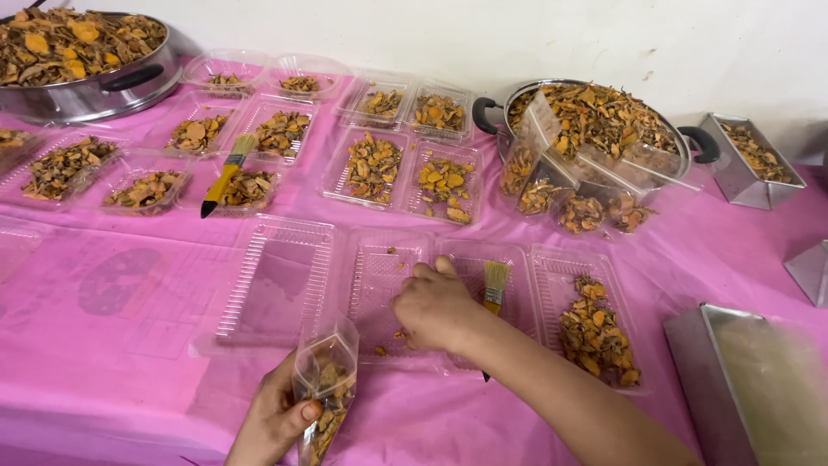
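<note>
The left hand (pixel 274 420) grips a filled pouch (pixel 324 393); at one o'clock, right hand (pixel 434 306) pinches a brush (pixel 493 289) over the tray (pixel 379 293), sweeping out crumbs.

Two round steel pans (pixel 82 52) (pixel 595 116) of dried slices, two brushes (pixel 222 177) (pixel 493 289), three square metal tins (pixel 749 160) (pixel 811 272) (pixel 746 384), one small clear bag (pixel 326 393), and over a dozen clear plastic trays (pixel 276 280).
</note>
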